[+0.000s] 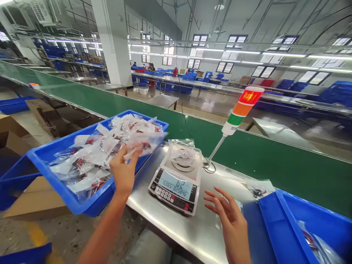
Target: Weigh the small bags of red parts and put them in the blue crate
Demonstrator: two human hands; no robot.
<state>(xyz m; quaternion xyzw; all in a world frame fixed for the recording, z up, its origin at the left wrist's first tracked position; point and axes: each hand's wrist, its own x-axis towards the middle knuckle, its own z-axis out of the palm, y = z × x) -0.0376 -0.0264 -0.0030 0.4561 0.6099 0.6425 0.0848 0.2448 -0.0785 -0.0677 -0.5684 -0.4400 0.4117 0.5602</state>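
Observation:
My left hand [124,169] pinches a clear plastic bag [147,143] with small red and dark parts in it, blurred by motion. It is above the right edge of a blue bin [59,143] heaped with similar bags [106,150]. A digital counting scale [176,183] stands in the middle of the metal table, its display lit. On its pan lies another clear bag [183,154]. My right hand [229,216] hovers over the table to the right of the scale, fingers spread, holding nothing.
A signal light tower [243,110] with its red section lit rises behind the scale. At the right stands a blue bin [283,212] with bags inside; another bag [258,189] lies by its corner. A green conveyor belt [275,161] runs behind the table.

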